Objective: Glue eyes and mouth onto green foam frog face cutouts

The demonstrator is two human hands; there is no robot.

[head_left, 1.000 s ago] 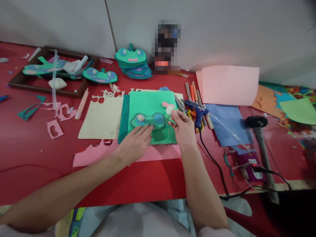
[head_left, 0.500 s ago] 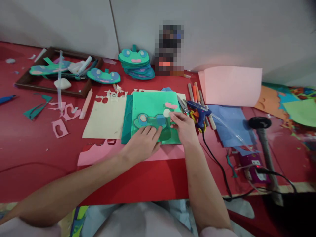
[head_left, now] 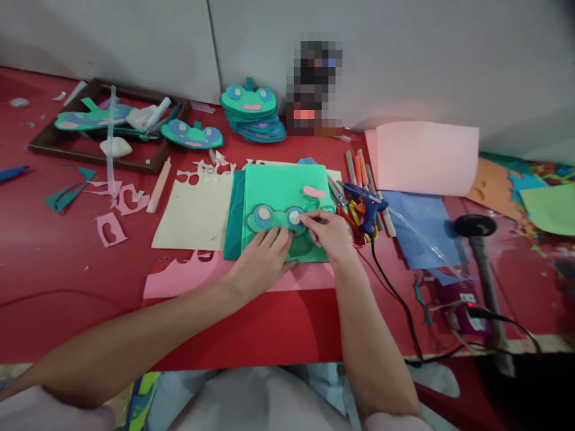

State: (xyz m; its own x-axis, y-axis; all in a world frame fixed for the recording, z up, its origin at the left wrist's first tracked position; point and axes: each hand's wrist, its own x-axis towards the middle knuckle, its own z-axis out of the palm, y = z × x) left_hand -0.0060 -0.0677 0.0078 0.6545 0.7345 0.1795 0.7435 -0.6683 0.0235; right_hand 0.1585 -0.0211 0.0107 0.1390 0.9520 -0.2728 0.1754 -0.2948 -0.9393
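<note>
A green frog-face cutout [head_left: 279, 220] with blue round eyes lies on a stack of green sheets [head_left: 286, 182]. My left hand [head_left: 265, 254] rests over its lower edge, fingers stretched out and pressing it down. Between thumb and fingertips, my right hand [head_left: 330, 233] pinches a small white circle [head_left: 294, 217], which lies over the blue eye on the right. The left eye bears a similar pale circle [head_left: 263, 216]. A pink mouth-shaped piece [head_left: 314, 192] lies on the green sheet just above my right hand.
Right of the sheets lie scissors [head_left: 338, 193], a blue glue gun [head_left: 369, 206] with a black cord, and several markers [head_left: 358, 167]. Finished frog faces [head_left: 248, 102] are stacked by the wall. A wooden frame [head_left: 96, 157] stands left, with pink scraps [head_left: 110, 230] before it.
My right hand has moved down and left, bringing the white circle onto the right blue eye. My left hand stays on the frog face. The view has shifted slightly.
</note>
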